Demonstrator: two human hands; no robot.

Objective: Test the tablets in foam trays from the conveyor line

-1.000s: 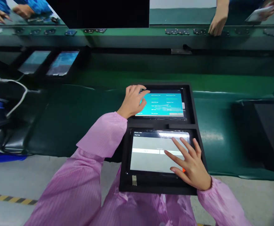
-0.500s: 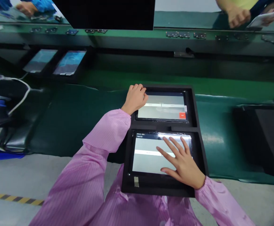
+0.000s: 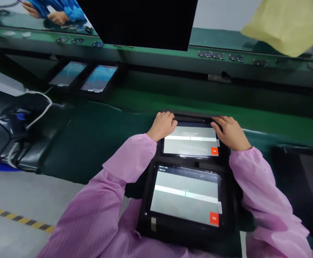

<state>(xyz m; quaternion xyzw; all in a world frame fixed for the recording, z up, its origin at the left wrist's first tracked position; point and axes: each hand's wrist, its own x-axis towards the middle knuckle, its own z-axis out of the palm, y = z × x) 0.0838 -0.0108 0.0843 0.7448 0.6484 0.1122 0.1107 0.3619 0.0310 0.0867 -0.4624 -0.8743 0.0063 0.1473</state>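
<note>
A black tray [image 3: 183, 238] with two compartments lies in front of me, its near end against my body. In its far compartment is a lit tablet [image 3: 190, 147] with a red button at the lower right of its screen. My left hand [image 3: 162, 125] has its fingers curled over that tablet's upper left corner. At the upper right corner, my right hand [image 3: 231, 132] is closed on its edge, thumb near the forefinger; the fingertips are partly hidden. The near tablet [image 3: 183, 196], also lit and showing a red button, lies untouched in the near compartment.
Two more tablets [image 3: 100, 78] lie in a dark tray at the back left. A black panel [image 3: 143, 21] hangs above. Circuit boards [image 3: 211, 55] line the green ledge. A cabled handheld device [image 3: 17, 123] is at left, a dark box [image 3: 301, 186] at right. A co-worker's hands [image 3: 57, 17] show across the bench.
My right hand has left the near tablet's screen and moved up to the far tablet's upper right corner. A red button now shows on the near screen. The view has shifted.
</note>
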